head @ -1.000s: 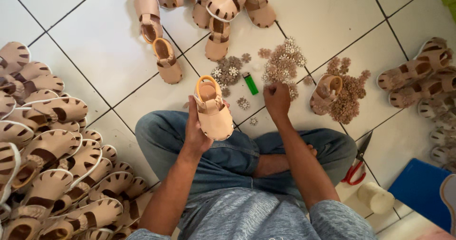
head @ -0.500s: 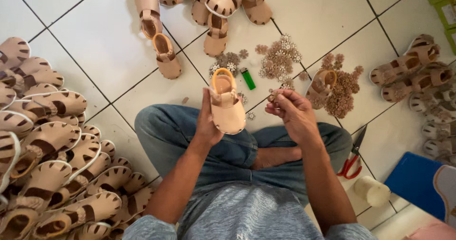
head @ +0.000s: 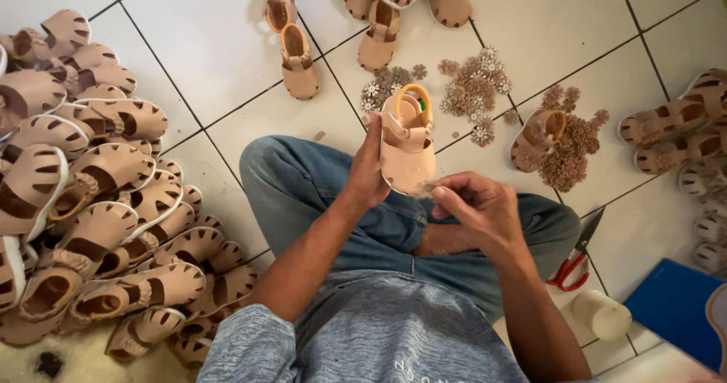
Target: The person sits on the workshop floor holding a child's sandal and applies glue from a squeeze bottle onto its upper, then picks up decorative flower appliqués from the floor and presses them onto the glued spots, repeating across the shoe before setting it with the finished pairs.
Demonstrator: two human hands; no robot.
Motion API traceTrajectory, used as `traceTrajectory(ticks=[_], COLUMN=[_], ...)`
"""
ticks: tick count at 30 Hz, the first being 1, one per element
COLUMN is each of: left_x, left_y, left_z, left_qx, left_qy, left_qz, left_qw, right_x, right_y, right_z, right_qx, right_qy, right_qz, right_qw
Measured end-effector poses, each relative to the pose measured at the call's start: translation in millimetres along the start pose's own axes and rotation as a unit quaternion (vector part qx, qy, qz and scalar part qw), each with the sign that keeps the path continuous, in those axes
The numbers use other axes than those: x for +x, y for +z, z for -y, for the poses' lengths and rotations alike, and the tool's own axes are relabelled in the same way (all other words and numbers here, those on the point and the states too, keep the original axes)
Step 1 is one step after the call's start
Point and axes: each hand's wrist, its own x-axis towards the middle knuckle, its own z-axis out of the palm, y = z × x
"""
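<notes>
White tiled floor (head: 227,57) (dark grout lines), evenly lit.

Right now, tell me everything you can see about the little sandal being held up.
The sandal is small, tan and leather-looking, with a closed toe, a strap across the middle and an orange-edged heel loop. It is held above the lap, toe toward the person. The left hand grips its side; the right hand has fingertips at its toe end.

The small sandal (head: 407,144) looks like smooth, matt tan leather or imitation leather; the floor (head: 553,19) is glossy white ceramic tile with dark grout; the jeans (head: 303,178) are blue denim cloth; the scissors (head: 577,253) show metal blades and red plastic handles.
</notes>
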Motion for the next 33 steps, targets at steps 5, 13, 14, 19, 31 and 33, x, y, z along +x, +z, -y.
traceTrajectory(ticks=[5,13,14,19,31,33], left_x=[-8.2,-8.3,-7.9,-5.3,-2.4,-1.8], left_y=[5.9,5.7,5.3,5.1,3.9,4.0], left_z=[-5.1,-6.7,-7.0,-6.3,-3.4,-2.4], left_qx=[0.035,0.041,0.046,0.049,0.061,0.059], left_qy=[-0.002,0.006,0.009,0.004,0.022,0.021], left_qz=[0.001,0.004,0.009,-0.008,0.005,0.002], left_qw=[0.999,0.999,0.999,0.999,0.998,0.998], right_x=[4.1,11.9,13.0,15.8,18.0,18.1], right_y=[10.8,10.7,10.5,10.2,9.6,9.2], right_z=[1.5,7.1,7.4,5.4,-2.2,-2.2], right_qx=[-0.092,-0.085,-0.085,-0.065,-0.050,-0.054], right_qy=[-0.041,-0.035,-0.039,-0.029,-0.030,-0.029], right_qz=[-0.022,-0.013,-0.012,-0.012,-0.031,-0.033], right_qw=[0.995,0.996,0.996,0.997,0.998,0.998])
